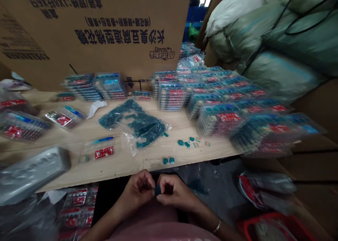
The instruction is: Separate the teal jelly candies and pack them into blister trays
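Observation:
Close to my body, below the table's front edge, both hands meet over a small dark teal piece. The fingertips of my left hand pinch its left side, while my right hand grips it from the right; fingers cover part of it. Just beyond them, a clear plastic tray lies on the table with two teal blocks at its right end. Loose teal pieces and a few beige-and-teal ones are scattered to the right. A clear bag of teal pieces lies open behind the tray.
Stacks of filled clear packs line the right and back. A large cardboard carton stands behind. At left are a grey power strip and a tray with a red dotted card. Big sacks and a red basket are at right.

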A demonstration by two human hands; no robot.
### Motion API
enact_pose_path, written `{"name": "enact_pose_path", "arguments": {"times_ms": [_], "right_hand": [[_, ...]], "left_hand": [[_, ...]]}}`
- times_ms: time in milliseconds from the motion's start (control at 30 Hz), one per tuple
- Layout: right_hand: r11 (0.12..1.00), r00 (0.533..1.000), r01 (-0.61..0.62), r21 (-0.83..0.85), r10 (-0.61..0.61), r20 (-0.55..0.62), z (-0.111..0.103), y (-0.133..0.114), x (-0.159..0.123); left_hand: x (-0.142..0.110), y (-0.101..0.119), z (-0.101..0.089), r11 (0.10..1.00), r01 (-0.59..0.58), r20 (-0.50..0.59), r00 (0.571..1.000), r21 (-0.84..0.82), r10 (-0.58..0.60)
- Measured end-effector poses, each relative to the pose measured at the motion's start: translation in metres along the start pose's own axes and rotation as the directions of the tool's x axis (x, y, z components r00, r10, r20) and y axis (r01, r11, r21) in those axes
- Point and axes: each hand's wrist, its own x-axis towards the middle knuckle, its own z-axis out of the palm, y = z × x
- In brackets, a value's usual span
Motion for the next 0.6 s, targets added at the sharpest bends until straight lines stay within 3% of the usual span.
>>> {"name": "enact_pose_path", "arguments": {"times_ms": [233,300,367,433,600], "right_hand": [[0.95,0.997,-0.04,0.31,0.06,-0.055,0.001,0.012,0.005],[0.947,0.996,-0.031,0.32,0.057,-0.073,-0.002,0.008,0.008],[0.982,0.994,0.0,0.188,0.02,-0.103,-0.009,0.0,0.013],[0.998,0.989,0.036,-0.045,-0.042,-0.145,-0.019,-0.009,0.022],[0.876,0.979,0.03,-0.482,-0.123,-0.163,-0.041,-0.022,0.05]], "left_hand": [[0.0,-0.002,0.003,0.998,-0.029,0.023,0.999,-0.059,0.03],[0.005,-0.001,0.003,0.997,-0.031,0.001,1.0,-0.075,0.031],[0.014,0.0,0.003,0.998,-0.052,-0.06,0.997,-0.035,0.05],[0.026,0.001,0.003,0.995,-0.089,-0.123,0.988,0.042,0.093],[0.053,-0.003,0.004,0.951,-0.143,-0.176,0.965,0.273,0.196]]}}
